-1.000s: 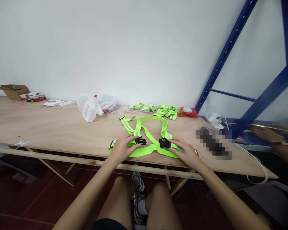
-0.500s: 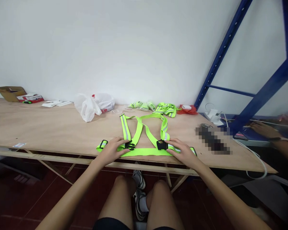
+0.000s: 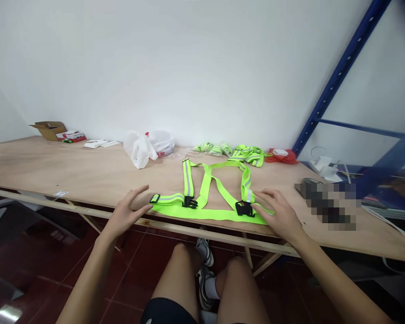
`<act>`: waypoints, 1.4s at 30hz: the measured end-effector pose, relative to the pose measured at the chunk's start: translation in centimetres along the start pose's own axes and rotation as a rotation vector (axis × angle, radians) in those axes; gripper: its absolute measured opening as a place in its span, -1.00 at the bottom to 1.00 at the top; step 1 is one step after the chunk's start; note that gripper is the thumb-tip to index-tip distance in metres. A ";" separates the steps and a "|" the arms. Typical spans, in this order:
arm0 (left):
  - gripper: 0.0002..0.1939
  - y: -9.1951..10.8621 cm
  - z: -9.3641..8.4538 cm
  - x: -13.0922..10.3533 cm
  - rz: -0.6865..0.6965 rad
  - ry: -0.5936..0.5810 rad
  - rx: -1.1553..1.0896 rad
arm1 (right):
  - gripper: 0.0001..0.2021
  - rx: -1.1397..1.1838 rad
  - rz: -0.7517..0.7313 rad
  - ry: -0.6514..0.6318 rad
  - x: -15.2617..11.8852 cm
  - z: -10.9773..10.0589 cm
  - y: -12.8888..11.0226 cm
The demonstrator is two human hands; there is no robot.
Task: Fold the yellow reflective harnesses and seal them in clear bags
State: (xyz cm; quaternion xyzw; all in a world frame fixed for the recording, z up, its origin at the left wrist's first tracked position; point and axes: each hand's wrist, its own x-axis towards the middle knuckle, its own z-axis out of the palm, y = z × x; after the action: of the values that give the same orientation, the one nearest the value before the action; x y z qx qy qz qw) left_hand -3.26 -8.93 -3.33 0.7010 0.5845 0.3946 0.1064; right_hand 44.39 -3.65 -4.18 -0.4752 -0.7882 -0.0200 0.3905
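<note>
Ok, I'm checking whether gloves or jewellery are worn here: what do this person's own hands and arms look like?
The left hand and right hand are bare: no gloves, and no rings that I can make out. Neither wrist shows a watch or bracelet. The forearms are uncovered, with no sleeve, cable or clear marking in view.

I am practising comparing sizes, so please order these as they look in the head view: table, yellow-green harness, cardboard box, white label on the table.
Largest to smallest:
1. Table
2. Yellow-green harness
3. Cardboard box
4. White label
</note>
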 end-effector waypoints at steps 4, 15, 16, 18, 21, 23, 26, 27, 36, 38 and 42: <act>-0.22 -1.8 -0.3 0.5 -0.052 -0.227 -0.119 | -0.70 0.011 -0.162 -0.048 2.7 2.5 -4.6; -0.43 -1.5 0.4 3.7 -0.020 -0.373 -0.308 | -0.60 0.123 -0.192 -0.425 5.8 11.2 -12.6; -0.44 -1.5 0.4 3.6 -0.014 -0.375 -0.308 | -0.62 0.138 -0.180 -0.429 5.8 11.3 -12.6; -0.45 -1.6 0.3 3.6 -0.002 -0.378 -0.297 | -0.63 0.147 -0.168 -0.437 6.0 11.1 -12.4; -0.43 -1.7 0.5 3.6 0.016 -0.377 -0.256 | -0.64 0.122 -0.179 -0.445 6.3 10.7 -12.5; -0.43 -1.9 0.6 3.6 0.031 -0.370 -0.214 | -0.67 0.101 -0.208 -0.440 6.6 10.4 -12.6; -0.48 -2.0 0.8 3.7 0.054 -0.363 -0.165 | -0.72 0.056 -0.285 -0.383 6.9 9.9 -12.7; -0.49 -2.0 0.8 3.7 0.062 -0.365 -0.155 | -0.73 0.041 -0.312 -0.357 7.0 9.8 -12.7; -0.52 -0.7 0.7 3.5 0.085 -0.386 -0.266 | -0.77 0.099 -0.352 -0.203 5.1 8.3 -12.6; -0.52 -0.5 1.0 3.5 0.074 -0.361 -0.328 | -0.78 0.176 -0.307 -0.148 4.4 8.2 -12.4; -0.45 -0.3 2.0 3.7 0.018 -0.328 -0.542 | -0.77 0.297 -0.247 -0.097 2.9 7.7 -11.6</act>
State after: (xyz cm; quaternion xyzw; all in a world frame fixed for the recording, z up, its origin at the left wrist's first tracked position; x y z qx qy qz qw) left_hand -2.07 -4.89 -3.27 0.7067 0.4268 0.4184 0.3787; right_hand 30.16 -4.78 -3.76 -0.3127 -0.8526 0.0715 0.4125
